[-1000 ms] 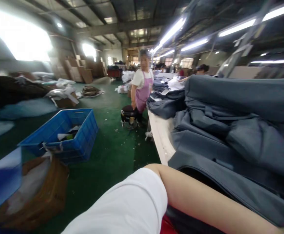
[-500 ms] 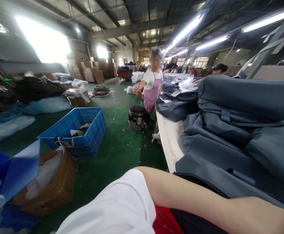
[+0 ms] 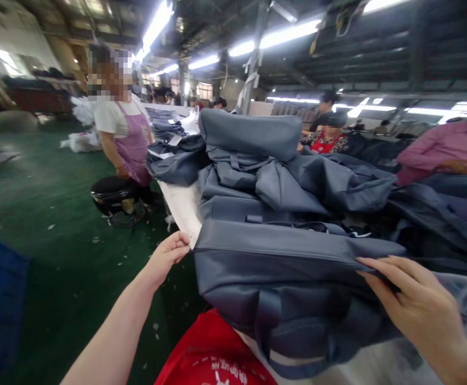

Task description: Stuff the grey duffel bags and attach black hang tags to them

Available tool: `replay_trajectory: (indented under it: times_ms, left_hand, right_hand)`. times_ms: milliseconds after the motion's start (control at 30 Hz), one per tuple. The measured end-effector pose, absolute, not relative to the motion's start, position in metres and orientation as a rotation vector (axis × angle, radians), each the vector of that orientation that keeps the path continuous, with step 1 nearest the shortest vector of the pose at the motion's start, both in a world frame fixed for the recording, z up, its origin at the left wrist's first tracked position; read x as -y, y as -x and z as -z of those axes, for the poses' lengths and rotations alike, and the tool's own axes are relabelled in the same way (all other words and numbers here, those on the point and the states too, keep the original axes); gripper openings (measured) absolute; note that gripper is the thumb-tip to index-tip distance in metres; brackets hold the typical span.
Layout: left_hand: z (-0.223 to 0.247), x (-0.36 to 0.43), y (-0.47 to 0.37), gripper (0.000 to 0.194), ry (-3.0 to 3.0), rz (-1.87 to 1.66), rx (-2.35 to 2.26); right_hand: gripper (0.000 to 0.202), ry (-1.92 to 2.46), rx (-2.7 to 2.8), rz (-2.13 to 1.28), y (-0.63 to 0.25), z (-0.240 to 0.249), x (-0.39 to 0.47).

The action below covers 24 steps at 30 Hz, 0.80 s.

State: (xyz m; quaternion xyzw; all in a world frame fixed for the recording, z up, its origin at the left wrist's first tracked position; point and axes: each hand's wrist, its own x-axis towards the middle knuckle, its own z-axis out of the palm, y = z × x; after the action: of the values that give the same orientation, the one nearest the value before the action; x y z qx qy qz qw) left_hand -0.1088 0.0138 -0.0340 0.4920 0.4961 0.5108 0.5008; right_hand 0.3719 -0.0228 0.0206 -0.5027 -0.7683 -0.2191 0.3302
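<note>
A dark blue-grey bag [image 3: 233,272] lies across the near edge of the table, with a zipper seam along its upper edge and a strap handle hanging down the front. At the bag's left end, my left hand [image 3: 171,254] is closed in a pinch on the end of the zipper seam; the exact bit between the fingertips is too small to make out. My right hand [image 3: 418,299] pinches the bag's upper edge toward its right end, thumb below and fingers above.
More blue-grey bags [image 3: 249,133] are piled on the white table [image 3: 181,203] behind. A co-worker in a purple apron [image 3: 131,136] stands by a black stool [image 3: 113,192] at the left. Other people sit across the table. A blue crate [image 3: 0,299] is on the green floor.
The view has swung right toward the table. Both hands now show on the bag; before, only one outstretched arm was seen, its hand out of view.
</note>
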Motion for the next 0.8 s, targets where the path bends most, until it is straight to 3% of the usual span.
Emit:
replay_trajectory:
  times_ms: [200,333,500,700,800]
  left_hand:
    - [0.111,-0.021,0.113,0.033,-0.886,-1.223,-1.188]
    - [0.126,-0.023,0.108,0.034,-0.91,-1.193,-1.243]
    - [0.094,-0.016,0.106,0.042,-1.15,-1.253,-1.388]
    - [0.023,-0.012,0.068,0.088,-2.334,-1.149,-1.503]
    - [-0.001,-0.024,0.044,0.084,-2.525,-0.945,-1.381]
  right_hand:
    - [0.021,1.264,2.086,0.526,-0.351,-0.032,0.012]
    - [0.02,1.259,2.1,0.516,-0.352,-0.032,0.014]
    - [0.022,1.299,2.051,0.519,-0.347,-0.033,0.017]
    - [0.035,1.269,2.037,0.518,-0.316,-0.039,0.042]
    - [0.04,1.156,2.08,0.533,-0.295,-0.043,0.057]
